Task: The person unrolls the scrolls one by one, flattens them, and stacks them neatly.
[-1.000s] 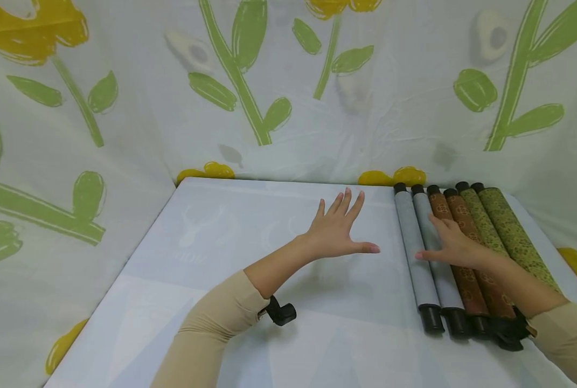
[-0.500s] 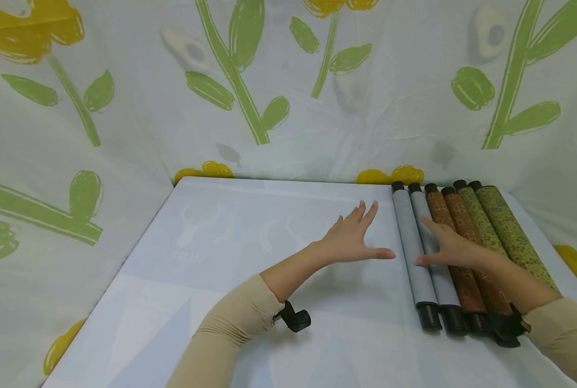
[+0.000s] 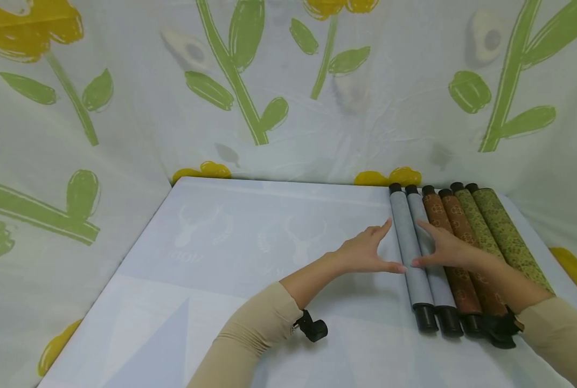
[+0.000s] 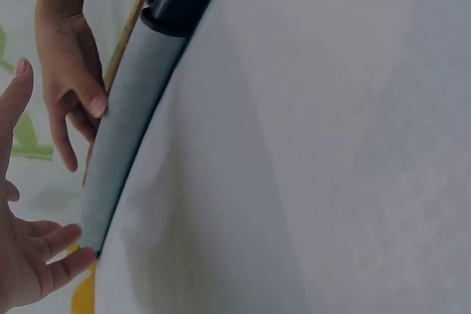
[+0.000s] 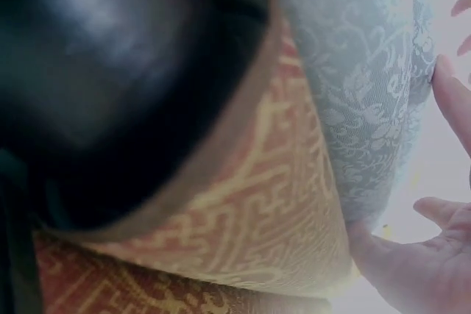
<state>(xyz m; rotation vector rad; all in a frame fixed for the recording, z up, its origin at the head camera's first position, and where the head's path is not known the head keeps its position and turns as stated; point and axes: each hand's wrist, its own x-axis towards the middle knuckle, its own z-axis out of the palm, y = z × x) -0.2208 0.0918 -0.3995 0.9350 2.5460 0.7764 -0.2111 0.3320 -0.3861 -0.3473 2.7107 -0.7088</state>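
Several rolled scrolls with black end caps lie side by side at the table's right. Leftmost is a pale grey-blue scroll [image 3: 411,258], beside a second grey-blue scroll [image 3: 442,285]. My left hand [image 3: 366,252], fingers extended and thumb apart, is at the leftmost scroll's left side; its thumb tip overlaps the edge, contact unclear. Over the second grey-blue scroll is my right hand [image 3: 442,248], thumb and fingers spread; its thumb tip appears near the gap between both grey scrolls. The left wrist view shows the left hand [image 4: 29,262] beside the scroll's far end and the right hand [image 4: 70,79] across it.
Two reddish-brown patterned scrolls [image 3: 465,291] and two green patterned scrolls [image 3: 508,231] lie right of the grey ones, partly under the right forearm. A pale printed cloth covers the table [image 3: 162,312]. Floral fabric [image 3: 366,129] hangs behind. Each wrist carries a black camera [image 3: 312,327].
My left hand has moved right and slightly nearer, from over the tabletop to the leftmost scroll's edge. The right hand has stayed nearly in place. The scrolls rest as before.
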